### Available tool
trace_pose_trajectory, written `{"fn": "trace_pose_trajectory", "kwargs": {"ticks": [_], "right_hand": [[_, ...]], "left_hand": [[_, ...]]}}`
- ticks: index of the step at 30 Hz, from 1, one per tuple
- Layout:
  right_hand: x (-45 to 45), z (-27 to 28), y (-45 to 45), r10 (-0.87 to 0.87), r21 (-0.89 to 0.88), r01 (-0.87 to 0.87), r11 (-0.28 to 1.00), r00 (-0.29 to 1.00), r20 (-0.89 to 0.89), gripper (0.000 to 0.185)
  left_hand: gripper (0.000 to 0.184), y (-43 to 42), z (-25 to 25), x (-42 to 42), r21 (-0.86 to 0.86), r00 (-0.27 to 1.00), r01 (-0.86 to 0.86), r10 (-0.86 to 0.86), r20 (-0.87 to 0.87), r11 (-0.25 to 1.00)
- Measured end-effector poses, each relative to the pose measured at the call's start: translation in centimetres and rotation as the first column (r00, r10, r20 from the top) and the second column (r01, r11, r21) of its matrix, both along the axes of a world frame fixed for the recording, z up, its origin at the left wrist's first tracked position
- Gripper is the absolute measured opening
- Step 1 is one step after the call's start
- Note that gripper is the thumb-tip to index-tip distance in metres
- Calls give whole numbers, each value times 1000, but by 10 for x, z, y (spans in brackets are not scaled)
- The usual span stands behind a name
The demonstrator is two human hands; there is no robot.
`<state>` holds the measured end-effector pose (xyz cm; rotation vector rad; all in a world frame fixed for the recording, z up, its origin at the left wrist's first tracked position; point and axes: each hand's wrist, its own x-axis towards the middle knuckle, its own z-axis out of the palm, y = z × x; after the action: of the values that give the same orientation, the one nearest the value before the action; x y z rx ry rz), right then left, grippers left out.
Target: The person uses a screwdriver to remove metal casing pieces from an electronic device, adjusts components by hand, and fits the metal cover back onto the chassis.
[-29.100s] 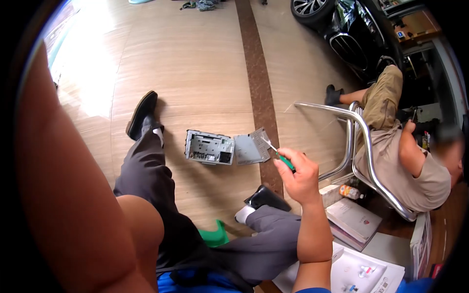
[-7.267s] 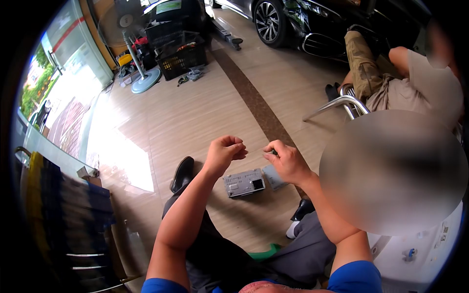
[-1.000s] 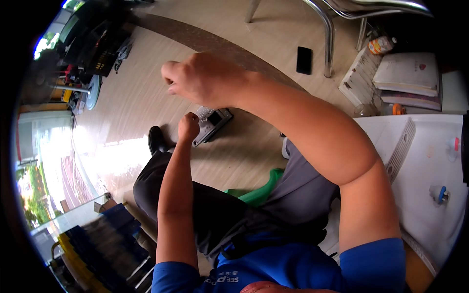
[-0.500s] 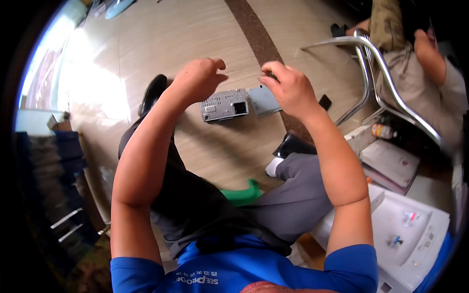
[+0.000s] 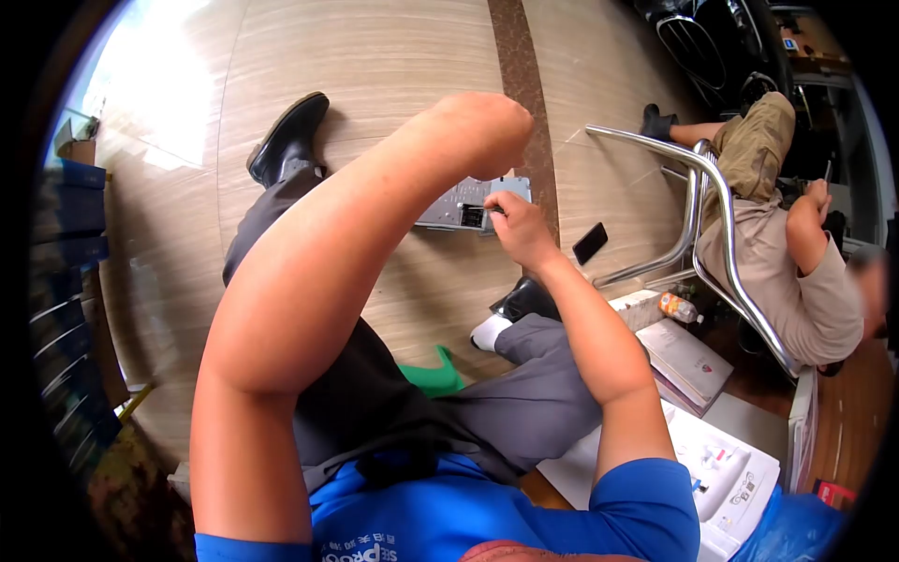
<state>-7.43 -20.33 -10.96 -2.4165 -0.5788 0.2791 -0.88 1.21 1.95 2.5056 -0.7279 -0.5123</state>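
Observation:
A silver metal box like a car stereo, with a dark square socket in its side, lies on the floor in front of me. My left hand is held above and beyond it, its forearm crossing over the box; the fingers are hidden behind the back of the hand. Close to the socket, my right hand has thumb and fingers pinched on a small dark piece, too small to name. A pale blue-grey flat plate shows beside the box, partly covered by my hands.
To the right, a black phone lies on the floor near a metal-framed chair. A seated person is behind it. A bottle, a booklet and a white tray stand closer. Between my legs is a green object.
My left hand has swung right, its forearm now over the box. My right hand has come down and left to the socket. The whole view has shifted.

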Motion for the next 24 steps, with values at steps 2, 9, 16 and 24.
{"fn": "trace_pose_trajectory", "kwargs": {"ticks": [2, 9, 16, 24], "right_hand": [[0, -5, 1, -16, -22, 16, 1000, 1000, -11, 16], [4, -5, 10, -21, -19, 21, 1000, 999, -34, 13], [9, -11, 8, -4, -27, 4, 1000, 1000, -1, 13], [9, -14, 7, -14, -47, 13, 999, 1000, -15, 14]], "left_hand": [[31, 4, 2, -1, -15, 1000, 0, 0, -9, 1000], [31, 13, 7, -3, 6, 999, -32, 32, -39, 999], [24, 13, 4, -3, 40, 999, -37, 36, 15, 999], [25, 11, 3, -2, 43, 1000, -25, 25, 10, 999]]}}
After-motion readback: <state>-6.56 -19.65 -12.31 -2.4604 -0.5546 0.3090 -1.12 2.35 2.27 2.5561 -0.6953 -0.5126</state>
